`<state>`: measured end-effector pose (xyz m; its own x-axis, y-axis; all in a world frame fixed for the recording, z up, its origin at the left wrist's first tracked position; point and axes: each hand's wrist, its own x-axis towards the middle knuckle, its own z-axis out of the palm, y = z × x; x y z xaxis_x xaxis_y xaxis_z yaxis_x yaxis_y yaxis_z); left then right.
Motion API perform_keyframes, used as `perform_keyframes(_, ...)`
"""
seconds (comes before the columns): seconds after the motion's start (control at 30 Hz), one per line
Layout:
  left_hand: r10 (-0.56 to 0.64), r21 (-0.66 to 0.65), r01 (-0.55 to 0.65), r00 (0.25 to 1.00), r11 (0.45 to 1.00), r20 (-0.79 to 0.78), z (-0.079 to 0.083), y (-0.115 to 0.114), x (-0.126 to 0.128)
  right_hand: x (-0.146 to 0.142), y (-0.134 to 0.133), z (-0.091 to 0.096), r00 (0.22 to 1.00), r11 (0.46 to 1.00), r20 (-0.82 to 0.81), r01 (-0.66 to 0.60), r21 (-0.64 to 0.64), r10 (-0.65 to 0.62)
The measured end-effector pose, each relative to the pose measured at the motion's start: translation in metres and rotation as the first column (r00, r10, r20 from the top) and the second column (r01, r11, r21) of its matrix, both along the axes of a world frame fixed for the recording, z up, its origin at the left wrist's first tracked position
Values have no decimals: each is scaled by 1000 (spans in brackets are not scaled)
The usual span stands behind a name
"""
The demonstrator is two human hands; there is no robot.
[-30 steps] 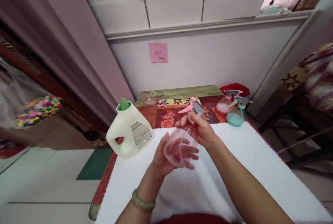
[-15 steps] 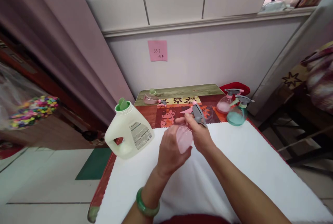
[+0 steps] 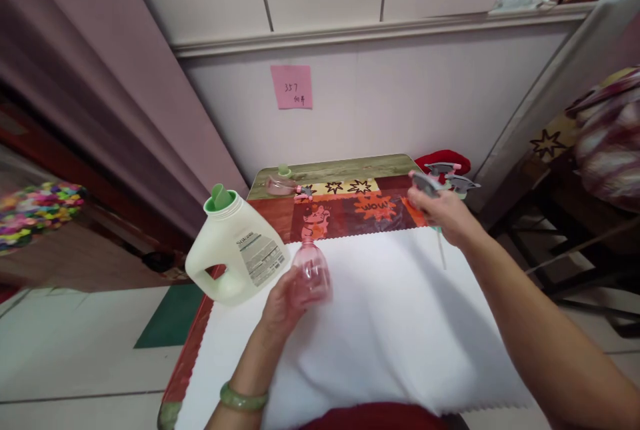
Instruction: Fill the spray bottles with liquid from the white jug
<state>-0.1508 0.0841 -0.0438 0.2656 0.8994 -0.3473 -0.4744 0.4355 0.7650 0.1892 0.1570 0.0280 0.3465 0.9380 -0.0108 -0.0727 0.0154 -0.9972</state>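
My left hand (image 3: 281, 307) is wrapped round a clear pink spray bottle (image 3: 313, 273), whose narrow neck is bare and points up. Over the right side of the table, my right hand (image 3: 447, 213) grips a grey spray head (image 3: 425, 183); its thin dip tube (image 3: 442, 253) hangs below the hand. To the left of the bottle stands a cream detergent jug (image 3: 233, 250) with its green spout (image 3: 219, 198) uncovered. Partly hidden behind my right hand are other spray bottles with grey trigger heads (image 3: 463, 183).
At the table's back lie another pink bottle (image 3: 280, 186), a pink-and-grey spray head (image 3: 304, 192) and a green cap (image 3: 284, 171). A white cloth (image 3: 380, 323) covers the front. The wall behind carries a pink note (image 3: 291, 87).
My hands have parted. The spray head is off the bottle and has moved right with my right hand, while my left hand has taken the bottle left, towards the jug.
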Motion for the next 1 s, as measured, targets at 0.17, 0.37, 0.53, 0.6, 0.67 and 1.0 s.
perform_keyframes(0.17,274,189,-246,952,951,-136,-7,26,16,27,-9,-83,717,952,690,134,-276,99)
perform_keyframes(0.37,356,480,-203,899,853,-253,-19,66,63,35,-16,-124,325,986,941,101,-131,92)
perform_keyframes(0.53,358,583,-105,871,806,-338,-37,87,97,46,-19,-153,124,999,992,42,-13,8)
perform_keyframes(0.6,369,593,-90,854,800,-367,-45,91,104,47,-24,-159,133,995,987,50,85,-91)
perform_keyframes(0.67,385,601,-83,834,795,-395,-51,94,107,44,-33,-160,160,985,972,53,165,-171)
perform_keyframes(1.0,447,617,-57,742,785,-500,-66,103,118,-29,-57,-146,393,951,890,-105,291,-229)
